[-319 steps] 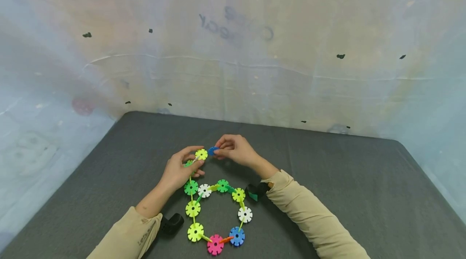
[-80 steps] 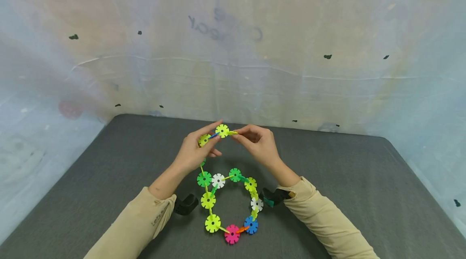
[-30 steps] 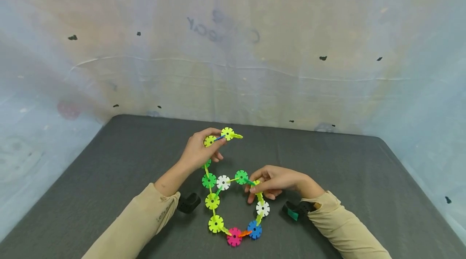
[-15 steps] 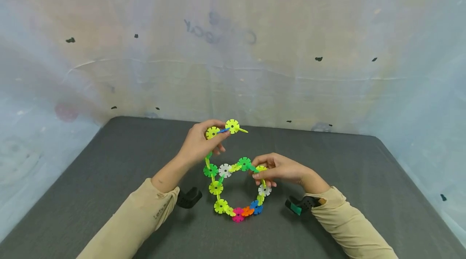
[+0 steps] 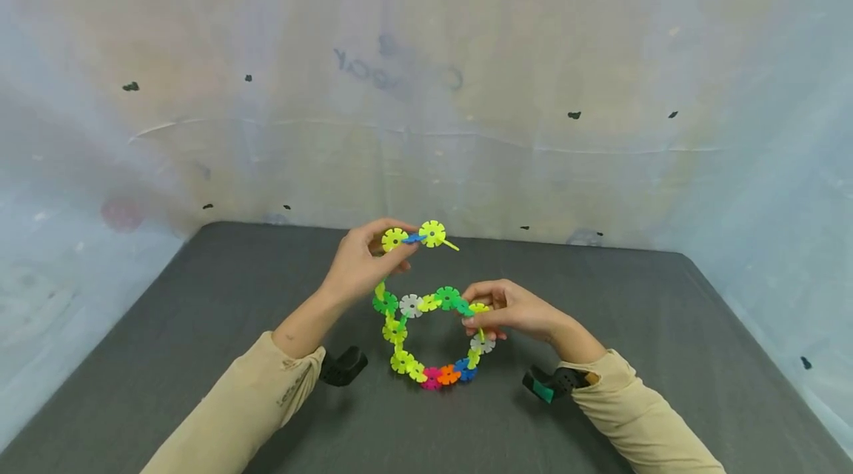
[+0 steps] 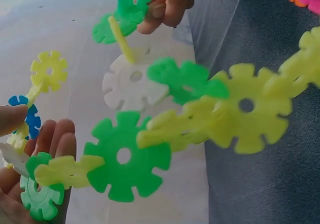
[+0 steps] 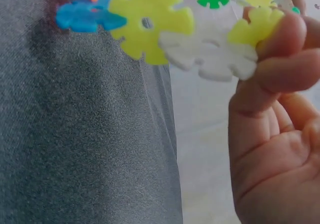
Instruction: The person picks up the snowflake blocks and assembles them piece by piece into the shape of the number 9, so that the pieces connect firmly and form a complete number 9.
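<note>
Several slotted plastic snowflake discs are joined edge to edge into a ring with a curved tail. Low on the ring is a pink disc [image 5: 432, 378], beside an orange disc [image 5: 449, 375]. My left hand [image 5: 356, 263] pinches the tail near a blue disc [image 5: 414, 238]; past it a yellow disc [image 5: 433, 234] and a thin yellow disc seen edge-on end the tail. My right hand [image 5: 516, 313] grips the ring's right side at a yellow disc, partly covered by fingers. In the right wrist view a white disc [image 7: 210, 59] joins that held yellow disc.
The grey cloth-covered table [image 5: 600, 296] spreads under the hands. Behind it hangs a pale sheet [image 5: 426, 141] with dark spots and faint lettering. Black wrist cameras [image 5: 343, 366] hang below both wrists.
Earlier, the right hand held a blue disc by the tail, then the tail's tip. It has since moved down to the ring's right side, and the ring has risen and tilted.
</note>
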Available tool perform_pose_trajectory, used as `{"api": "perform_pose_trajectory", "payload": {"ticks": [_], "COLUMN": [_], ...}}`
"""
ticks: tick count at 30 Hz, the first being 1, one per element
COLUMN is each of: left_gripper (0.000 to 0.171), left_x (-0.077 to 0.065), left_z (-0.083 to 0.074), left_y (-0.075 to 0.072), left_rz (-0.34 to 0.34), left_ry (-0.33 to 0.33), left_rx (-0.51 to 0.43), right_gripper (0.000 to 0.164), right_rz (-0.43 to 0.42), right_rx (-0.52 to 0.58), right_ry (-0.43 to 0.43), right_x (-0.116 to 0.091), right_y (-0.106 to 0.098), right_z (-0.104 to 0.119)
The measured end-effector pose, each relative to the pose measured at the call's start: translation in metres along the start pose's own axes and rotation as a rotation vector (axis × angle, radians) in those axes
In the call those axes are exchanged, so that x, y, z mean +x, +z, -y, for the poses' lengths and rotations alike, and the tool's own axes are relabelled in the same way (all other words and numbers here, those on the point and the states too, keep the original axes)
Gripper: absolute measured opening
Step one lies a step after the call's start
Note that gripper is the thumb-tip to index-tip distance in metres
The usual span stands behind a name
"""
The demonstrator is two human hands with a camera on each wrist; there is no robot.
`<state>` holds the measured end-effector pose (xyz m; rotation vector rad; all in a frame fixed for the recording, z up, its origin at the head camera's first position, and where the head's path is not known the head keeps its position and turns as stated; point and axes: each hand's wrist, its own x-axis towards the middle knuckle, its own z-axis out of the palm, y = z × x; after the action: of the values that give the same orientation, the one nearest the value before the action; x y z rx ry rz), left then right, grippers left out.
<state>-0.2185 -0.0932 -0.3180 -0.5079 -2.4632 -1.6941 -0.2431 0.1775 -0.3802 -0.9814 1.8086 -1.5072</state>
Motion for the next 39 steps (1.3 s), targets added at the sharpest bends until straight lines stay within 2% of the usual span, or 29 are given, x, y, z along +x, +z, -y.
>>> {"api": "perform_pose_trajectory", "payload": {"ticks": [3,8,13,20,26,32,35,39], "left_gripper": [0.033,0.045,0.048,0.039,0.051,0.070,0.077,0.081], "left_x": [-0.001,-0.002,-0.005,-0.013,-0.018,-0.024,-0.027,-0.028], "left_z": [0.003,0.008,0.016,0.035,0.045,0.053,0.054,0.055], "left_y": [-0.001,-0.001,-0.002,0.000,-0.003,-0.007,-0.007,-0.005], "left_rz": [-0.026,-0.058,-0.024,0.080,0.212,0.361,0.386,0.385], "left_ry": [0.010,-0.034,-0.114,-0.120,-0.180,-0.229,-0.257,-0.308], "left_rx": [0.054,0.113,0.108,0.005,-0.002,-0.149,-0.206,-0.304], "right_gripper": [0.017,0.022,0.022,0.020,0.023,0.018,0.019,0.019], "right_rz": [-0.021,-0.057,-0.089,-0.147,-0.232,-0.309,-0.350,-0.392], "right_rx": [0.005,-0.016,-0.017,-0.059,-0.103,-0.187,-0.232,-0.283], "right_ry": [-0.008,-0.022,-0.043,-0.100,-0.096,-0.095,-0.132,-0.188], "right_x": [-0.001,-0.002,-0.003,-0.004,-0.005,-0.006,-0.007,-0.008], "right_y": [0.001,0.001,0.001,0.000,0.000,0.002,0.002,0.004], "right_z": [0.001,0.003,0.005,0.005,0.006,0.005,0.004,0.003]}}
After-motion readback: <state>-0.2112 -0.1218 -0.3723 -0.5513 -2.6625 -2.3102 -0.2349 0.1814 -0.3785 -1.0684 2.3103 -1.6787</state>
